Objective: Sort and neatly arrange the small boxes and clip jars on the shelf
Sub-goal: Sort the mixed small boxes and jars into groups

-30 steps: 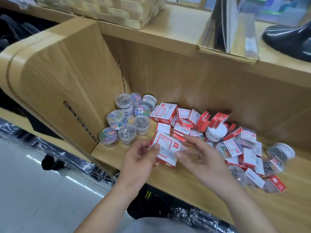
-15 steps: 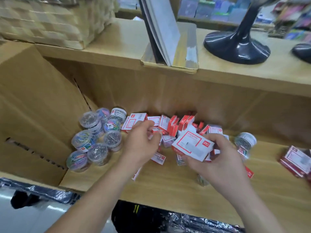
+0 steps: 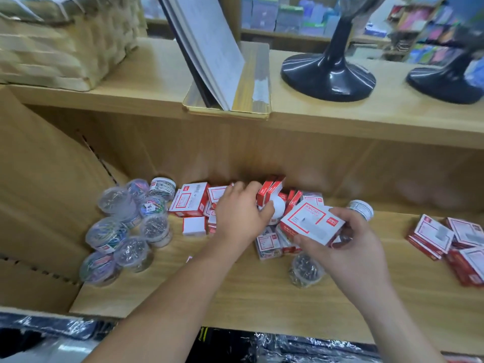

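A heap of small red-and-white boxes (image 3: 192, 203) lies in the middle of the wooden shelf (image 3: 248, 289). My left hand (image 3: 238, 213) reaches into the heap, its fingers curled round a white round jar (image 3: 277, 205) among the boxes. My right hand (image 3: 348, 244) holds a larger red-and-white box (image 3: 311, 221) just above the heap's right side. Several clear clip jars (image 3: 131, 224) stand grouped at the shelf's left end. One clip jar (image 3: 305, 269) lies under my right wrist, another jar (image 3: 362, 209) stands behind my right hand.
More red-and-white boxes (image 3: 450, 247) are stacked at the shelf's right. A wooden side panel (image 3: 44, 205) closes the left end. On the top board stand a woven basket (image 3: 62, 40), a tray with folders (image 3: 227, 82) and two black stands (image 3: 330, 74).
My left hand let go of the large box and reached back into the heap. My right hand carried the box to the right. The view swung right and upward.
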Demonstrator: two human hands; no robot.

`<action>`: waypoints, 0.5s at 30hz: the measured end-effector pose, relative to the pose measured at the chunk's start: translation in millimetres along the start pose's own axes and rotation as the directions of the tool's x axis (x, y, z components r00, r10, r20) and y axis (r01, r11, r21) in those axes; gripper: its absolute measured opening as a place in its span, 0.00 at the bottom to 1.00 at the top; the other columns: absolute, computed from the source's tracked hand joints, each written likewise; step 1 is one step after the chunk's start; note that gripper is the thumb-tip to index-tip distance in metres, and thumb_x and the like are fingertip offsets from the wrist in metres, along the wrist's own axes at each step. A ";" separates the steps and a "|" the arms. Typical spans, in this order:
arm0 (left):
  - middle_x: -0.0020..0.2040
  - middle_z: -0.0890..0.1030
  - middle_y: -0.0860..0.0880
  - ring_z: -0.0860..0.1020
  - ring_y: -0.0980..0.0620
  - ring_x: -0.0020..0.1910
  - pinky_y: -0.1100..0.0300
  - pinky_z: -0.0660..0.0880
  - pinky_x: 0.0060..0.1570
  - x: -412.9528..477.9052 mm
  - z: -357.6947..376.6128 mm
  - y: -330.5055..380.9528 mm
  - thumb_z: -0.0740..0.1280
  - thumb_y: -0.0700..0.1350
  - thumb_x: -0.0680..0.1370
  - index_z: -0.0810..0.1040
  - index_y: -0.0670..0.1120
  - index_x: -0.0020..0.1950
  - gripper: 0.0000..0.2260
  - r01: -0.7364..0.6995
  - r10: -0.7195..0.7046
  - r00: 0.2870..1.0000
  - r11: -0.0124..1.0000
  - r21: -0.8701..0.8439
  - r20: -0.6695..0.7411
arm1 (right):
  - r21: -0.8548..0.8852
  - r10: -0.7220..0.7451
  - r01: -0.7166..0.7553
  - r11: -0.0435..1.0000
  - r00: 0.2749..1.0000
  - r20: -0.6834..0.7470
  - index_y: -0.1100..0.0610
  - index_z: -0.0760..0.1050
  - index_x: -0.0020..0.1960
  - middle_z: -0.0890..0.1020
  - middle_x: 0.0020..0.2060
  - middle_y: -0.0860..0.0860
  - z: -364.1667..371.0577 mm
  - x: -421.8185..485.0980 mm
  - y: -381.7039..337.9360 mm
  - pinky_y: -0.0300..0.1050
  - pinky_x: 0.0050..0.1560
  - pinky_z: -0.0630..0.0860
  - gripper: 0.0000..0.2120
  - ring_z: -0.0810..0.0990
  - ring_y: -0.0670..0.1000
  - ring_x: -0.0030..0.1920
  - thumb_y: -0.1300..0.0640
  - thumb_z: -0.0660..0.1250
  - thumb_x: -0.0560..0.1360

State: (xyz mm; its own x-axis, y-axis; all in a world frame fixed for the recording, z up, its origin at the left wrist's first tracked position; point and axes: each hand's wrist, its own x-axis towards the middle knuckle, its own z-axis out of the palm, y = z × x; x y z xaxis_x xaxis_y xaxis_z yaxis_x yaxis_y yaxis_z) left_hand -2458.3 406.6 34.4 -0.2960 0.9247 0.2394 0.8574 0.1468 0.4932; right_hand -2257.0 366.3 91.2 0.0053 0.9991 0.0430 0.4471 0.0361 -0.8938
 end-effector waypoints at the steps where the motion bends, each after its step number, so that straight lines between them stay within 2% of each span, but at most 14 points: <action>1: 0.48 0.79 0.48 0.77 0.44 0.52 0.53 0.73 0.43 0.7 -0.3 0.0 0.68 0.58 0.73 0.81 0.50 0.56 0.17 0.011 -0.011 1.000 1.000 -0.022 -0.001 | 0.004 0.012 -0.012 1.000 1.000 0.003 0.43 0.75 0.53 0.84 0.51 0.48 -0.7 0.5 -0.1 0.42 0.42 0.80 0.28 0.84 0.46 0.44 0.51 0.85 0.58; 5: 0.46 0.78 0.50 0.77 0.45 0.50 0.51 0.75 0.46 -13.0 -8.1 -6.3 0.67 0.54 0.71 0.81 0.47 0.49 0.13 0.008 -0.025 0.995 0.984 -0.180 -0.092 | 0.012 0.020 -0.020 1.000 1.000 0.008 0.46 0.76 0.55 0.84 0.51 0.47 -4.8 0.7 -4.8 0.44 0.45 0.79 0.30 0.84 0.47 0.47 0.50 0.85 0.58; 9: 0.49 0.79 0.52 0.77 0.47 0.51 0.50 0.76 0.50 -27.9 -18.4 -15.0 0.69 0.50 0.74 0.81 0.49 0.54 0.11 -0.076 0.032 0.985 0.963 -0.258 -0.172 | 0.013 0.013 -0.013 1.000 1.000 0.018 0.47 0.76 0.57 0.84 0.49 0.45 -2.0 2.4 -7.1 0.43 0.44 0.78 0.30 0.83 0.47 0.46 0.51 0.85 0.59; 12: 0.52 0.80 0.53 0.77 0.48 0.53 0.50 0.76 0.53 -32.6 -17.2 -22.9 0.67 0.52 0.75 0.81 0.50 0.58 0.14 -0.096 0.063 0.989 0.965 -0.246 -0.137 | 0.020 0.016 -0.017 1.000 1.000 0.021 0.48 0.76 0.59 0.84 0.51 0.47 5.5 4.3 -4.7 0.53 0.49 0.82 0.33 0.84 0.49 0.47 0.50 0.86 0.58; 15: 0.55 0.81 0.54 0.78 0.48 0.55 0.49 0.76 0.55 -34.4 -14.9 -26.6 0.67 0.51 0.76 0.81 0.50 0.61 0.15 -0.084 0.050 0.990 0.960 -0.268 -0.134 | 0.018 0.007 -0.007 1.000 0.999 0.039 0.45 0.75 0.58 0.83 0.52 0.47 10.0 5.4 1.5 0.56 0.49 0.83 0.35 0.84 0.49 0.49 0.45 0.83 0.54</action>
State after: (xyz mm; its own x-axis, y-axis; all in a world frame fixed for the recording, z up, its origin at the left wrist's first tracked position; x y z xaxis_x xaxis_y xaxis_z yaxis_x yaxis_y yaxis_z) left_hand -2477.3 365.7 25.5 -0.3068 0.8755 0.3733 0.7348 -0.0314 0.6776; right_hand -2265.2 372.0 85.6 -0.0266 0.9995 0.0195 0.4309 0.0291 -0.9020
